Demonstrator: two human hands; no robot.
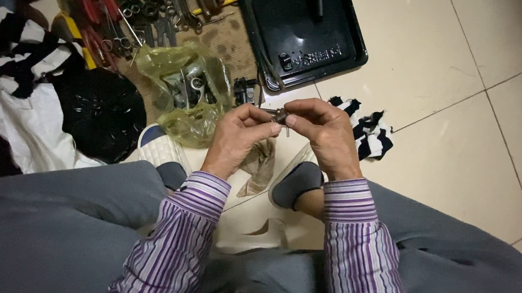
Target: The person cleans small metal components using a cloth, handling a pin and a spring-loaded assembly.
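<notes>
Pale floor tiles (461, 87) lie below as left hand (237, 135) and right hand (326, 136) pinch one small metal part (281, 118) between fingertips, each grip narrow, steadying it close for inspection.

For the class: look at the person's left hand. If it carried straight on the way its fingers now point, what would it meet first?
The left hand points right, toward the right hand. It would first meet the small dark metal part pinched between both hands, then the right hand's fingertips.
</notes>
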